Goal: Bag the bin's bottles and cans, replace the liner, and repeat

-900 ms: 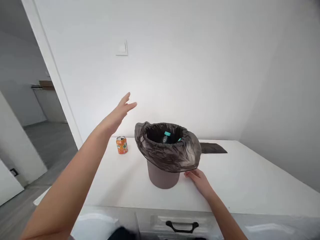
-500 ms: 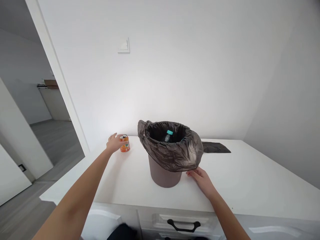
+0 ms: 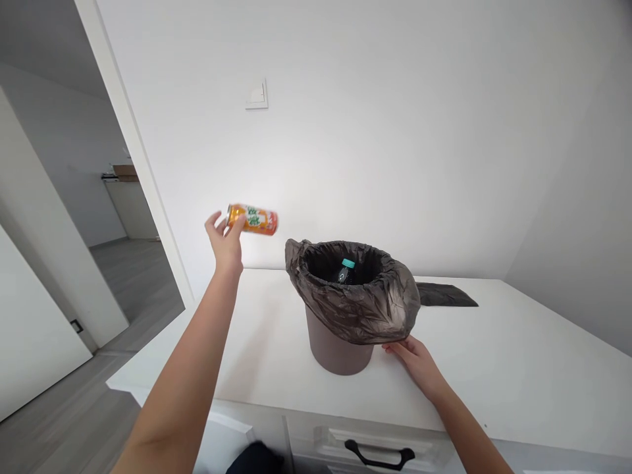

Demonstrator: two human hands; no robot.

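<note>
In my left hand (image 3: 226, 240) is an orange drink can (image 3: 253, 220), raised off the table and tipped onto its side, left of the bin. Thumb and fingers grip its left end. A brownish trash bin (image 3: 340, 349) stands upright, lined with a dark trash bag (image 3: 365, 309) folded out over its rim. Inside the bin I see a bottle with a teal cap (image 3: 348, 263); its lower part is hidden. My right hand (image 3: 412, 359) is low at the bin's right, fingers closed at the bag's hanging edge, some hidden under it.
The bin stands on a white cabinet top (image 3: 494, 368). A flat dark strip of folded bag (image 3: 447, 294) lies behind it on the right. Behind is a white wall with a light switch (image 3: 257, 94). A drawer handle (image 3: 379, 455) shows below the front edge.
My left hand has lifted the can off the table and tilted it from upright to sideways. My right hand stays at the bag's edge. The whole view has shifted slightly.
</note>
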